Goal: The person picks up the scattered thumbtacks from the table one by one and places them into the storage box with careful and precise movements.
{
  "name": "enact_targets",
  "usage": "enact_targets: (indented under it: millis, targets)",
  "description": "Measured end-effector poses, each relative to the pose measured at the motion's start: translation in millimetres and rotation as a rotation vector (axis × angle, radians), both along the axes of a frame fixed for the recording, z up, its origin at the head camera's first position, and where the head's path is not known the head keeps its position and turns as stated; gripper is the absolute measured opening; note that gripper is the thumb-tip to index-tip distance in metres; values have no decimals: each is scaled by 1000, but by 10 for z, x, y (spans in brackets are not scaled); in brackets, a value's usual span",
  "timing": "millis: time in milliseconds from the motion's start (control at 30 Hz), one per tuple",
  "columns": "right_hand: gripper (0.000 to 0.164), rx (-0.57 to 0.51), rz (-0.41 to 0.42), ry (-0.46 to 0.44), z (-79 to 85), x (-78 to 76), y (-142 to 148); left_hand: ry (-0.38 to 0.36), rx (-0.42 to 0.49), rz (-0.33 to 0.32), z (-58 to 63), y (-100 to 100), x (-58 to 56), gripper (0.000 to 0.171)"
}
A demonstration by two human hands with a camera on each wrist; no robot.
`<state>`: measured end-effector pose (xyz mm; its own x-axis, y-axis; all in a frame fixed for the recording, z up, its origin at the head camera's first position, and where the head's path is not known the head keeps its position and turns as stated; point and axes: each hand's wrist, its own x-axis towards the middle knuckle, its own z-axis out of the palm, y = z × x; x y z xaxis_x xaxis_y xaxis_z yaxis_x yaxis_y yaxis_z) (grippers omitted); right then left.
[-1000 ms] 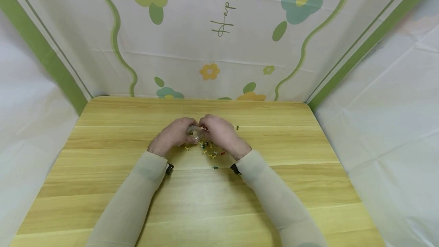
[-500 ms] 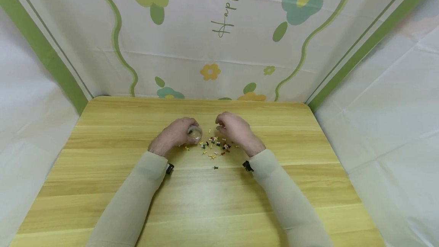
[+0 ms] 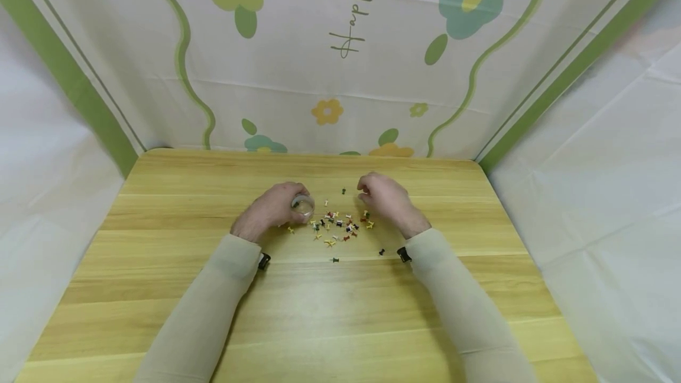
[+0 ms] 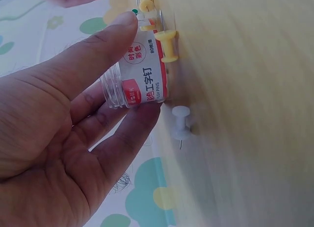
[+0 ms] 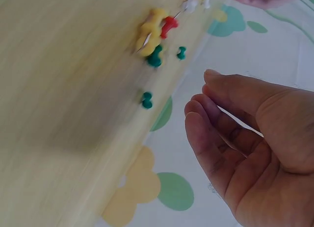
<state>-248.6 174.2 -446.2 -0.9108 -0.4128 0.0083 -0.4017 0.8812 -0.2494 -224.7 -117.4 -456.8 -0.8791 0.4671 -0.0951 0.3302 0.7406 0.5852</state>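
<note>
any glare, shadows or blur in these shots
Head view: a pale glare patch on the table, a soft shadow beside the left sleeve; left wrist view: the jar label is readable, the table grain soft; right wrist view: a broad, soft-edged shadow on the table, the green push pins slightly blurred.

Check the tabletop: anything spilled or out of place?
Yes, colored push pins lie scattered on the table, with a green one apart on the near side. Looks like a spill: the left hand holds a lidless jar labelled PUSH PINS.
</note>
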Motion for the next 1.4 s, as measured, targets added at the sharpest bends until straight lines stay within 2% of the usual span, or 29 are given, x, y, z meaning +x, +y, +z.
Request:
enact_targets:
  millis: [300, 567, 867, 1400]
  targets:
    - [21, 92, 3, -2, -28, -44, 153, 1, -1, 3, -9, 5, -10, 52]
    - [21, 144, 3, -28, -71, -71, 166, 0, -8, 4, 3, 6, -6, 52]
    - [10, 223, 53, 32, -127, -85, 134, -3, -4, 3, -4, -5, -12, 52]
    - [16, 217, 92, 52, -58, -62, -36, -6, 3, 2, -6, -9, -9, 51]
